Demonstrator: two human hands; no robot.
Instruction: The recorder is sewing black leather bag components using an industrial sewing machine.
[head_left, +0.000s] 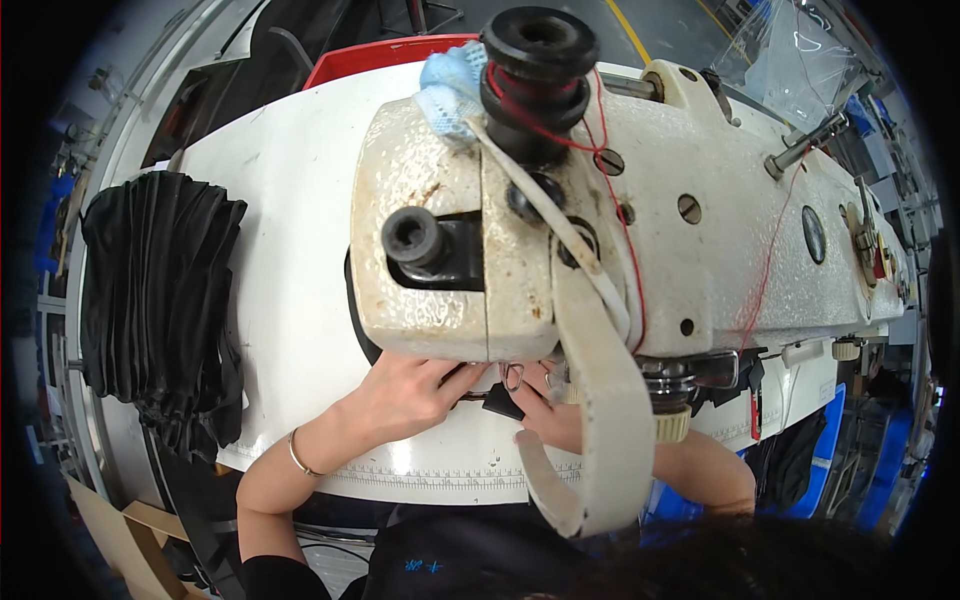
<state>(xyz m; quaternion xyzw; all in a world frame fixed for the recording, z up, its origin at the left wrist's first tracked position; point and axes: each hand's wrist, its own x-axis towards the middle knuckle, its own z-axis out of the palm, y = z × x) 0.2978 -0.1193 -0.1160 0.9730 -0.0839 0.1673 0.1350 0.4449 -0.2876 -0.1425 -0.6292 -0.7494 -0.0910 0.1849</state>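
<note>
A cream sewing machine head fills the upper middle, with a black tension post, red thread and a pale band hanging down its front. Beneath it, my left hand is closed, fingers bent toward the needle area, their tips and whatever they hold hidden. My right hand has its fingers stretched forward beside a small black piece, touching it, partly covered by the band and machine parts.
The white table carries a thick stack of pleated black fabric at the left. A red bin is behind, a blue bin at the right with dark material, and cardboard at lower left.
</note>
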